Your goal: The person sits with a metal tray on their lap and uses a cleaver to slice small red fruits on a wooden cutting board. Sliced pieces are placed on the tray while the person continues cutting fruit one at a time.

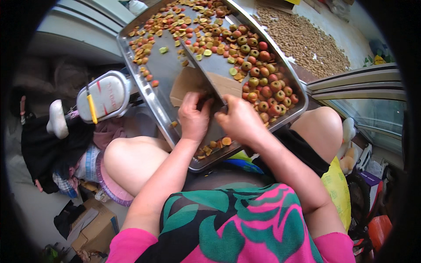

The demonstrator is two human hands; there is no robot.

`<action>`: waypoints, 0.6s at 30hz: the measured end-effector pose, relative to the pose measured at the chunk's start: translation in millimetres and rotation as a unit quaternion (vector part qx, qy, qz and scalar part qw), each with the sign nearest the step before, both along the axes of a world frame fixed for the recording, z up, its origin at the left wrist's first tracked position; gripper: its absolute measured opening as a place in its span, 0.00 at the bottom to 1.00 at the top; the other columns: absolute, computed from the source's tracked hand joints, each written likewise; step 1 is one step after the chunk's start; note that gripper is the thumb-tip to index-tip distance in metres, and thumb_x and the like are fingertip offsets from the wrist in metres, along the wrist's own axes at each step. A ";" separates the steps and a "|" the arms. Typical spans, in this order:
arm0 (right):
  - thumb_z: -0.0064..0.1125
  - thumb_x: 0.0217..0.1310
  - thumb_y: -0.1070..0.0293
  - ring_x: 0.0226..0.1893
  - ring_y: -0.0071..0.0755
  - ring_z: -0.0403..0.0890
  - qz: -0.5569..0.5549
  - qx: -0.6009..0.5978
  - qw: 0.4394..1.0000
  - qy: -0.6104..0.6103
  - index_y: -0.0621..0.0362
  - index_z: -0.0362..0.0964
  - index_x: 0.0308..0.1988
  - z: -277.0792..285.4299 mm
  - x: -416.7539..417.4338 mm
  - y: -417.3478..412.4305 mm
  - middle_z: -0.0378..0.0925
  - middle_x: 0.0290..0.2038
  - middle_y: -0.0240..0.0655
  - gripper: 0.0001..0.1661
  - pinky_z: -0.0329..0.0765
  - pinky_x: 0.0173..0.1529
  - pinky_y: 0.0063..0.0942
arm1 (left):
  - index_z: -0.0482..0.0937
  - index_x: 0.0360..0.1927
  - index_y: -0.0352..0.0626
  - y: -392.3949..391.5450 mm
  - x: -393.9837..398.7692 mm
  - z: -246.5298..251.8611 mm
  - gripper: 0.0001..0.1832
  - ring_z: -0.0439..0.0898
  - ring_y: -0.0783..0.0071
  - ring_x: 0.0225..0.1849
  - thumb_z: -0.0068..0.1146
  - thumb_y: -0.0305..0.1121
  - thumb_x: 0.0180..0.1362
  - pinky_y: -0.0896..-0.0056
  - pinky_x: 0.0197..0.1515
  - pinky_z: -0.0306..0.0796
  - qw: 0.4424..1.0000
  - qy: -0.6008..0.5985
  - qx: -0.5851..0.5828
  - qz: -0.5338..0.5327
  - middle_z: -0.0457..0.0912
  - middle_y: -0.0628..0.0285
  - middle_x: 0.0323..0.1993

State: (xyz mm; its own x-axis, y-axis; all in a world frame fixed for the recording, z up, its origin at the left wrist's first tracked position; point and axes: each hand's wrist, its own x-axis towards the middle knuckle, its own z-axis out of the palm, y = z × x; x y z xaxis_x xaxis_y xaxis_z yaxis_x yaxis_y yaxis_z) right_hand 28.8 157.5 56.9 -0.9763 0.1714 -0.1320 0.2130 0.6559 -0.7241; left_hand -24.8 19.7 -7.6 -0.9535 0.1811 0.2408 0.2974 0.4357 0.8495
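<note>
A large metal tray (152, 104) lies before me, tilted in the picture, with a piece of cardboard (185, 82) on it. My right hand (241, 120) is closed around the handle end of a knife with a long dark blade (202, 70), which points up and left over the cardboard. Close to the blade, my left hand (194, 116) has its fingers curled down at the cardboard's near edge; whether they hold a fruit is hidden. Whole small red and greenish fruits (275, 86), like hawthorns, fill the tray's right side. Cut pieces (164, 19) are spread along its far and left parts.
A small stool (103, 97) with a yellow-handled tool (92, 108) on top stands left of the tray. Many small tan pieces (306, 42) lie spread at the upper right. A cardboard box (95, 227) is at the lower left, and a glass sliding door (371, 111) is at the right.
</note>
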 end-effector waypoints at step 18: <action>0.60 0.59 0.68 0.23 0.30 0.78 -0.098 -0.249 0.962 -0.056 0.64 0.74 0.52 17.4 21.4 31.9 0.76 0.26 0.37 0.21 0.75 0.30 0.28 | 0.81 0.51 0.38 -8.9 2.7 5.6 0.16 0.82 0.78 0.40 0.64 0.21 0.58 0.78 0.43 0.76 0.996 -0.061 0.004 -0.070 0.80 0.64 0.43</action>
State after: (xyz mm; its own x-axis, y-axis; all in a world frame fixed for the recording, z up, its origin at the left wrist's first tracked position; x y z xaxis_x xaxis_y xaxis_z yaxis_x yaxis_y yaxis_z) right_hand 50.2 189.4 74.4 -0.9067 0.2392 -0.3473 0.3916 0.1721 -0.9039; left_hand -22.1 10.8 -2.0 -0.9416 0.3121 0.1265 0.2486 0.3906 0.8864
